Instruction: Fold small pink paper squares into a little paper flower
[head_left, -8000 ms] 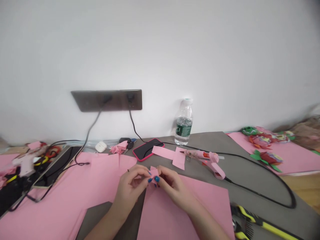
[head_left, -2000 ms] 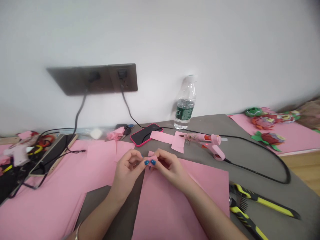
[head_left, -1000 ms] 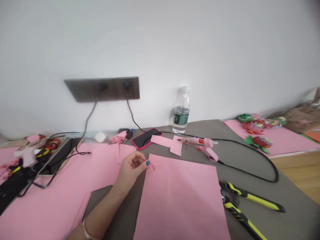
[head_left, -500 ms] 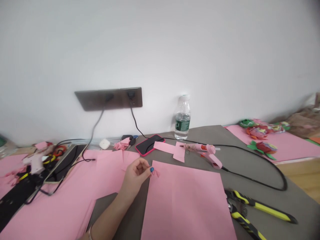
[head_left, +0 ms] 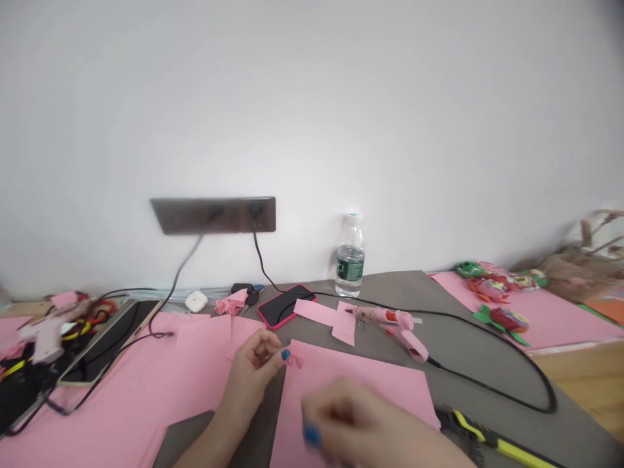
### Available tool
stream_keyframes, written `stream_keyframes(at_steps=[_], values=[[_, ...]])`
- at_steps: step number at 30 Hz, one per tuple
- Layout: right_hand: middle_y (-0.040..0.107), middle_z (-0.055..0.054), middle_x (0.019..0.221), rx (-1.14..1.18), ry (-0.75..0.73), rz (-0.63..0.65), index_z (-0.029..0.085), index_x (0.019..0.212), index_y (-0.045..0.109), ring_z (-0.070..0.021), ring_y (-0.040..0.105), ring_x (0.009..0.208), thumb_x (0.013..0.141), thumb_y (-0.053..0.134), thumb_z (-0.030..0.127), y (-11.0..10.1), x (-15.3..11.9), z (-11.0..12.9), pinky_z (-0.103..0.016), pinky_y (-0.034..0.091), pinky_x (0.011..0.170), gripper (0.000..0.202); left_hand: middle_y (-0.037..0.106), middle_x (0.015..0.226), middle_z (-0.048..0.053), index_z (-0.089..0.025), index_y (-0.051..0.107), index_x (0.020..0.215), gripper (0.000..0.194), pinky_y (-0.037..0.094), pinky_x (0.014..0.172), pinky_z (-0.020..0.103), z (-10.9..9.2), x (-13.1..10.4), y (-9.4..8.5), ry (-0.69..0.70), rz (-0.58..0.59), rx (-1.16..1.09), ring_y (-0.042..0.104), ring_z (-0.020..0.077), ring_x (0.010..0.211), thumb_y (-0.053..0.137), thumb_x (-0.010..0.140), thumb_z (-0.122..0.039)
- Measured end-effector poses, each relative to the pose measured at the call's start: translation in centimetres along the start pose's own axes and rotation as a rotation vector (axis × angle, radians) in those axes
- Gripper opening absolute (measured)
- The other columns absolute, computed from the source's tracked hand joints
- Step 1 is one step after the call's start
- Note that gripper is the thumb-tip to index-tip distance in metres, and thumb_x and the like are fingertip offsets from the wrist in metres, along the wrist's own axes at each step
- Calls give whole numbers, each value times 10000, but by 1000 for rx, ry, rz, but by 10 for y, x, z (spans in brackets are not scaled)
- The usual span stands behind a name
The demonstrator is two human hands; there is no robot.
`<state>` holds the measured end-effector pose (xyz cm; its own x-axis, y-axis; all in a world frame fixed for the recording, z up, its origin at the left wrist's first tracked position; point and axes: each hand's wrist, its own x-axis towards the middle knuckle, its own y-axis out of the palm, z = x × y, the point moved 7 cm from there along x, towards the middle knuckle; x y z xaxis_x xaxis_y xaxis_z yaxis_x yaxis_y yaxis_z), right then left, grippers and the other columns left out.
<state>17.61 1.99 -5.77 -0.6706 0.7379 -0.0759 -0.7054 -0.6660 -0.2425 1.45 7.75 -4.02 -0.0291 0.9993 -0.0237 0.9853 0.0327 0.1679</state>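
Between the thumb and fingertips of my left hand (head_left: 253,367) is a small folded piece of pink paper (head_left: 294,360), just over the top left corner of a large pink sheet (head_left: 351,370). My right hand (head_left: 355,419) hovers above that sheet, its fingers curled and smeared by motion, so whatever it may hold does not show. Behind the sheet rests a pink glue gun (head_left: 397,318), its nozzle over a cross of pink paper strips (head_left: 324,314).
A water bottle (head_left: 350,260) stands by the wall behind a pink-edged phone (head_left: 285,305). Yellow-and-black pliers (head_left: 507,448) lie at right. Paper flowers (head_left: 507,320) sit on pink paper at far right. Another phone (head_left: 110,341), cables and stacked pink paper (head_left: 121,403) occupy the left.
My right hand has come into view from the lower right, over the large pink sheet. My left hand still pinches the small paper. The view has tilted up a little.
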Motion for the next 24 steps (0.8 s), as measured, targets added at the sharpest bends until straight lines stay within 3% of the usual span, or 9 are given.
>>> stream_keyframes(at_steps=[2, 3, 6, 11, 16, 22, 24], values=[[484, 30, 650, -59, 43, -356, 204, 731, 525, -129, 462, 581, 964, 524, 495, -38, 30, 27, -252, 352, 518, 372, 618, 621, -29, -186, 613, 785, 321, 417, 544, 185, -6, -2, 0, 4, -12, -27, 575, 120, 594, 835, 699, -401], [458, 40, 638, -76, 36, -457, 204, 738, 499, -124, 423, 571, 938, 558, 506, -48, 42, 39, -250, 317, 516, 366, 624, 628, -30, -185, 612, 788, 320, 417, 555, 183, -8, -2, -1, 2, -28, -36, 582, 119, 604, 837, 699, -395], [473, 35, 659, 9, -25, -406, 195, 776, 521, -122, 409, 575, 905, 561, 569, -47, 66, 52, -247, 305, 529, 398, 601, 602, -48, -183, 605, 777, 335, 392, 527, 167, -9, -2, -3, -27, -64, -58, 547, 102, 570, 849, 681, -391], [468, 43, 583, 191, -80, -374, 195, 699, 489, -109, 399, 523, 849, 563, 684, -42, 72, 32, -241, 305, 515, 516, 583, 615, -52, -178, 615, 781, 346, 434, 514, 170, -5, 0, -4, -70, -76, -64, 514, 92, 554, 853, 653, -394], [502, 29, 601, 220, -122, -360, 189, 726, 510, -112, 425, 542, 891, 557, 631, -42, 71, 22, -241, 319, 531, 473, 608, 710, -20, -178, 605, 761, 339, 505, 567, 209, -4, 2, -2, -73, -69, -64, 588, 134, 668, 852, 627, -368], [498, 21, 661, 181, -174, -405, 187, 746, 533, -119, 435, 583, 942, 539, 539, -44, 65, 24, -245, 337, 561, 403, 538, 643, -50, -176, 621, 885, 297, 456, 595, 212, -1, 3, 8, -46, 71, 77, 540, 124, 632, 800, 681, -296], [529, 12, 677, 179, -176, -400, 186, 748, 535, -123, 457, 597, 945, 549, 513, -43, 65, 25, -245, 347, 571, 382, 572, 692, -24, -163, 635, 902, 265, 444, 617, 216, -2, 2, 13, -49, 140, 132, 552, 132, 668, 764, 731, -318]])
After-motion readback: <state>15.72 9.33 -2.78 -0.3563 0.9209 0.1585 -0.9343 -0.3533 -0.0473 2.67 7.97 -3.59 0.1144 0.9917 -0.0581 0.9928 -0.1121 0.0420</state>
